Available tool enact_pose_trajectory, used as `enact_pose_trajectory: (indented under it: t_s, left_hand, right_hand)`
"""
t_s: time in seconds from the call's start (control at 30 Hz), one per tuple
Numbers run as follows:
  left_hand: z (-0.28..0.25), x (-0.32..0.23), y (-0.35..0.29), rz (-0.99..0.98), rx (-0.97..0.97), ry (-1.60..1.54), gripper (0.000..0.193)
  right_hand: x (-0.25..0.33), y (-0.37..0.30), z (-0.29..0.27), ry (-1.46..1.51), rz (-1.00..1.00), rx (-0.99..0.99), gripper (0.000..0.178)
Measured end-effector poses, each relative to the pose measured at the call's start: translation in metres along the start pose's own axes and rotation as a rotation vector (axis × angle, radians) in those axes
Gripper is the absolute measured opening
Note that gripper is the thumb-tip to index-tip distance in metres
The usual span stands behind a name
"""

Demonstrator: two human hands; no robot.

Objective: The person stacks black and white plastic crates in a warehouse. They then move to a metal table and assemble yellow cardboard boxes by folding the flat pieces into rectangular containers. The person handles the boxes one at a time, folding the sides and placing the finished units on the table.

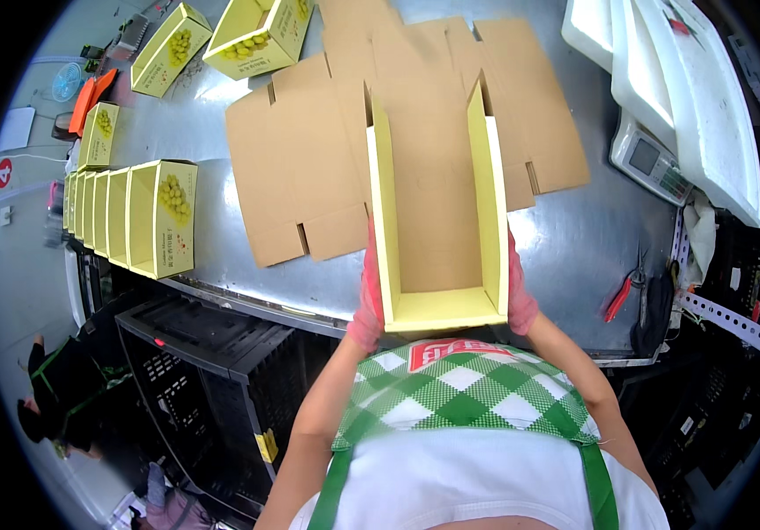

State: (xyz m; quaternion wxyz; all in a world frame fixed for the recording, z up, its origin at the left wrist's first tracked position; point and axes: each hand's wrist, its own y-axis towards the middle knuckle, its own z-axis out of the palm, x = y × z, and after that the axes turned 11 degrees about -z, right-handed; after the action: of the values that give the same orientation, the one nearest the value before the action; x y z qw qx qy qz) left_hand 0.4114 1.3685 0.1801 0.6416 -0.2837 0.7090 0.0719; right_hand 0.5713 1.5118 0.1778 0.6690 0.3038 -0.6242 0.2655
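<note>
In front of me is a part-folded cardboard box point(446, 309) with pale yellow side walls and a yellow near end. Its far end stands open, and brown cardboard shows between the walls. My left hand point(368, 296), in a pink glove, is closed on the outside of the left wall near the front corner. Opposite it, my right hand point(521, 287), also in a pink glove, grips the right wall. The walls hide part of the fingers. Beneath and beyond the box lie flat, slotted brown cardboard blanks point(296, 168).
Several yellow grape-printed boxes point(175, 221) stand in a row on the metal table's left side. More boxes point(261, 49) are at the back left. To the right are white foam trays point(689, 106), a scale point(649, 159) and red-handled pliers point(619, 300). Below left is a black crate point(199, 322).
</note>
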Motion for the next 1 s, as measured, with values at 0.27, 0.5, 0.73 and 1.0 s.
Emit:
enact_pose_trajectory:
  t_s: [0.27,0.5,0.73,1.0]
  left_hand:
    - [-0.041,-0.031,0.057,0.031,-0.252,-0.348,0.049]
    - [-0.011,-0.109,0.153,-0.059,0.07,-0.198,0.066]
    - [-0.061,-0.072,0.106,-0.029,0.116,-0.107,0.042]
    - [-0.026,-0.169,0.067,-0.134,0.21,0.969,0.051]
  right_hand:
    - [0.04,0.034,-0.019,-0.029,0.105,-0.125,0.056]
    - [0.057,0.141,-0.031,-0.337,0.168,-0.114,0.072]
    - [0.024,0.119,0.029,-0.193,-0.365,-0.338,0.022]
    - [0.09,0.107,0.022,-0.279,-0.043,0.348,0.018]
